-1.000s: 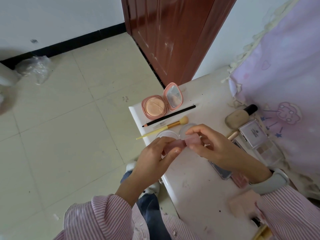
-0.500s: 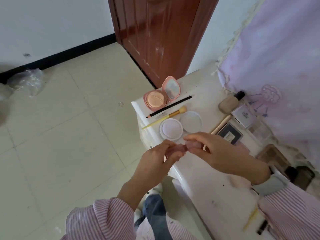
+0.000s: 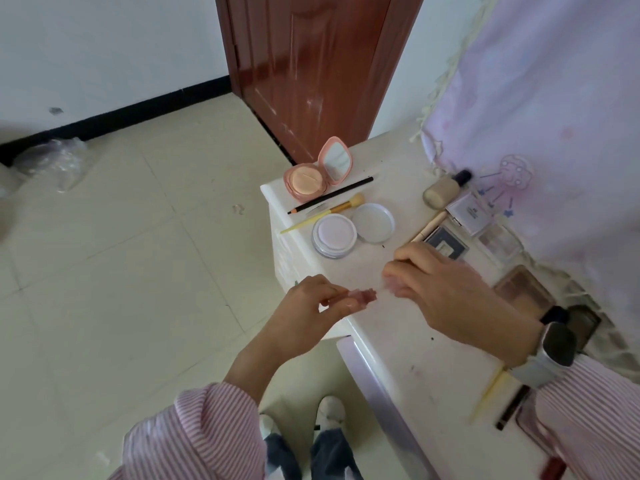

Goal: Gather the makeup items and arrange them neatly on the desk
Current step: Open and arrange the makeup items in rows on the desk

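Fingers (image 3: 341, 299) of left hand (image 3: 304, 317) pinch small pink tube (image 3: 362, 295)

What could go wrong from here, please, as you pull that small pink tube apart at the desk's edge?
The left hand pinches the pink tube right over the desk edge; a slipped grip could drop it on the floor. The right hand holds the other piece, blurred. The open powder jar also sits near that edge.
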`<state>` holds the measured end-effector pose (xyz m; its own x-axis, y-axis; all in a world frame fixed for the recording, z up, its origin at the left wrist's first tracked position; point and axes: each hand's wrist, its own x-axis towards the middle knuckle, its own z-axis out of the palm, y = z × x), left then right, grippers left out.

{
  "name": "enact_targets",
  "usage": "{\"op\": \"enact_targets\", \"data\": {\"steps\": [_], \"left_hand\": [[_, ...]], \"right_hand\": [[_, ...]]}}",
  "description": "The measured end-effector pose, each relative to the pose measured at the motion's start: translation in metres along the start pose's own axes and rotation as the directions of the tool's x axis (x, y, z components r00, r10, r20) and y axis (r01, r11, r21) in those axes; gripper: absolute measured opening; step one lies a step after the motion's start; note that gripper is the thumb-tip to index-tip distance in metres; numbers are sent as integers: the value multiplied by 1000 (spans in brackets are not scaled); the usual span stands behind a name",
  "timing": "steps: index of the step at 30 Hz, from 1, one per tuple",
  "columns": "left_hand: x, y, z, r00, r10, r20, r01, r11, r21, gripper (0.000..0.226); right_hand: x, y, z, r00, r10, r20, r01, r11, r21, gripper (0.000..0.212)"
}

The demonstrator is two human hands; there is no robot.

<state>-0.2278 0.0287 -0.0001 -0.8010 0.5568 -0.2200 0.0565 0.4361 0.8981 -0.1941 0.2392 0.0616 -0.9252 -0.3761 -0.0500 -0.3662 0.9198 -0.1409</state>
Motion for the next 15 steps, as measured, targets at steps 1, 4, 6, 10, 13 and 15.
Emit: {"op": "enact_targets", "data": {"steps": [1, 4, 6, 10, 13, 15], "left_hand": [[-1, -3, -3, 999, -30, -16, 30, 999, -17, 15], [-3, -14, -9, 966, -162, -201, 112, 965, -238, 13], [2, -16, -1, 931, -225, -287, 100, 915, -391, 17], [22, -9, 32, 869, -299, -395, 54, 850, -525, 12], [41, -6, 56, 764, -310, -566, 37, 896, -442, 9], [51, -8, 66, 696, -279, -662, 47, 937, -346, 17]], "right_hand": [[-2, 11, -3, 997, 65, -46, -64, 998, 22, 25], [-4, 48, -7, 928, 310, -208, -240, 923, 301, 16], [-1, 61, 1, 822, 511, -253, -296, 761, 577, 12], [14, 50, 42, 715, 691, -110, -257, 406, 877, 3], [23, 40, 73, 741, 668, -70, -298, 421, 857, 5], [28, 37, 88, 768, 633, -97, -280, 467, 839, 12]]}}
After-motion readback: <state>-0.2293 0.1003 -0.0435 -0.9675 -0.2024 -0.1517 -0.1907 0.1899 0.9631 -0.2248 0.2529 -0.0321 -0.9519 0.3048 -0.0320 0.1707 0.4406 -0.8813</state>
